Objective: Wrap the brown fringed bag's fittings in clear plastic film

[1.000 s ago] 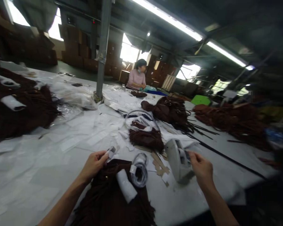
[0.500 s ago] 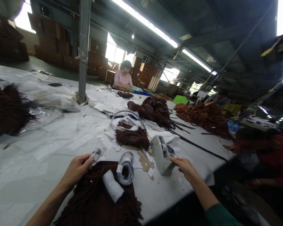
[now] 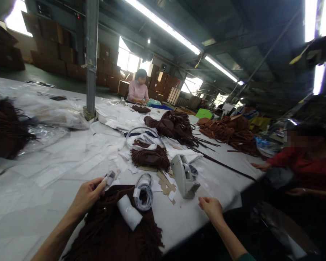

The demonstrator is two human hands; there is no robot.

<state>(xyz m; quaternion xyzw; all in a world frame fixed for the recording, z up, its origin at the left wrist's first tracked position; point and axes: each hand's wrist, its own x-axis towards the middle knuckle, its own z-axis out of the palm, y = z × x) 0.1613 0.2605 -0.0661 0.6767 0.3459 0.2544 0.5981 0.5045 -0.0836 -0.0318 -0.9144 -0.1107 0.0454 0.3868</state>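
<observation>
My left hand (image 3: 91, 197) is closed in a pinch on a small plastic-wrapped piece (image 3: 109, 178), above the upper left edge of a dark brown fringed bag (image 3: 116, 232). On the bag lie a white wrapped roll (image 3: 129, 212) and a coiled strap in clear plastic (image 3: 143, 197) with a white band round it. My right hand (image 3: 212, 209) is just to the right of a grey tape dispenser (image 3: 183, 177), apart from it. Its thumb and fingertips are pressed together; whatever they hold, perhaps clear tape, is too fine to make out.
Behind the dispenser sits another brown fringed bag (image 3: 149, 156), with brown card scraps (image 3: 167, 185) in front. A brown fringed pile (image 3: 174, 127) and a tan pile (image 3: 228, 132) lie farther back. A post (image 3: 91, 61) stands by the table. Co-workers sit opposite (image 3: 138, 88) and at right (image 3: 309, 166).
My right hand has come away from the tape dispenser, toward the table's near edge. My left hand keeps its pinch on the wrapped piece. The view has turned slightly right.
</observation>
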